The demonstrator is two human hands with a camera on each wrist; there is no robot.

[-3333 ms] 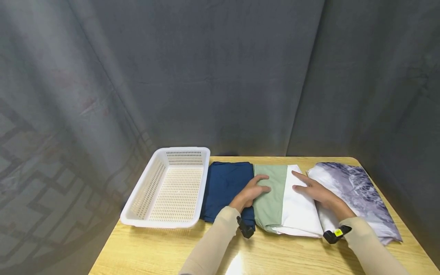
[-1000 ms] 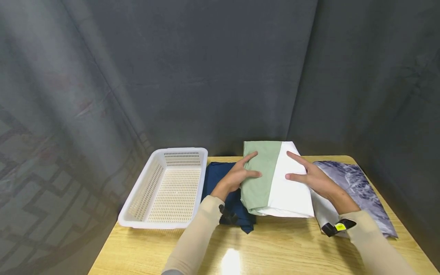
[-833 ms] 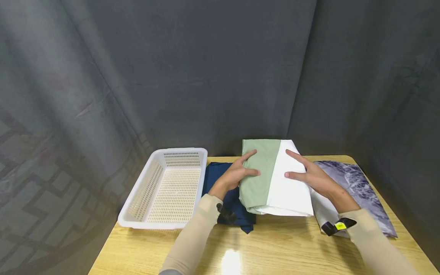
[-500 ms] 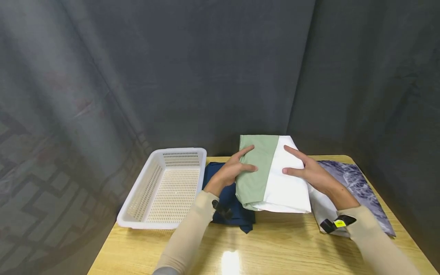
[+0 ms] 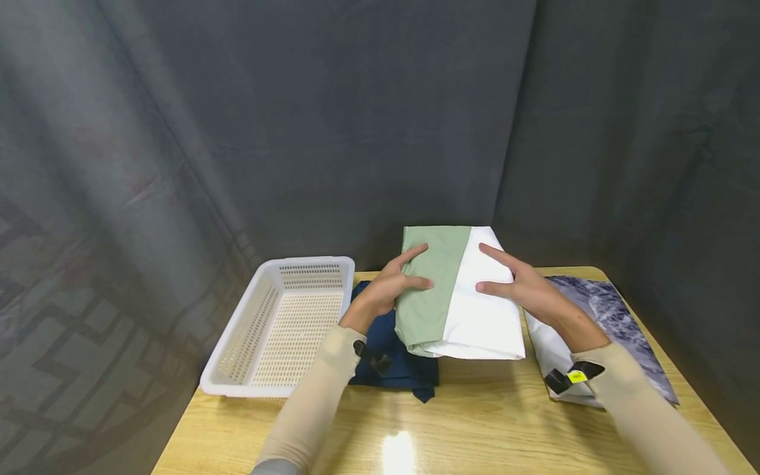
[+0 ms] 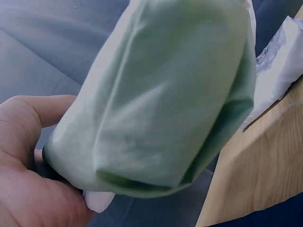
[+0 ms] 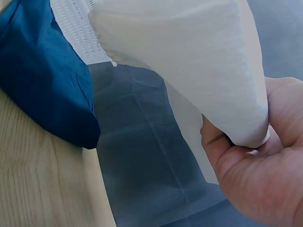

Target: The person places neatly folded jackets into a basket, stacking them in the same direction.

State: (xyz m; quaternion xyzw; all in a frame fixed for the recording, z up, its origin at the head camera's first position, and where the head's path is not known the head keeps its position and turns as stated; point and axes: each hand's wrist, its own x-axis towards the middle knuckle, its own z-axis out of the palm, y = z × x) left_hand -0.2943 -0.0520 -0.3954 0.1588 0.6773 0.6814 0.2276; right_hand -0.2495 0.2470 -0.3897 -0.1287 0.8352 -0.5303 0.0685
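Both hands hold a folded green-and-white cloth (image 5: 454, 310) up in the air above the table. My left hand (image 5: 386, 287) grips its green side, thumb on top and the other fingers underneath. On the white side, my right hand (image 5: 528, 290) grips it in the same way. The left wrist view shows the green fold (image 6: 165, 99) bulging beside the left hand (image 6: 28, 156). In the right wrist view, the right hand (image 7: 260, 175) has its fingers curled under the white edge (image 7: 199, 61). A folded navy cloth (image 5: 415, 373) lies on the table below, partly hidden.
A white perforated plastic basket (image 5: 214, 382) with nothing in it stands at the left of the wooden table (image 5: 469, 422). To the right lies a folded white-and-purple patterned cloth (image 5: 623, 323). Grey curtains (image 5: 356, 132) hang behind and at both sides.
The green-and-white cloth, earlier lying on the table between the other two, has been lifted by both hands. It keeps rising and drifting left, over the navy cloth.
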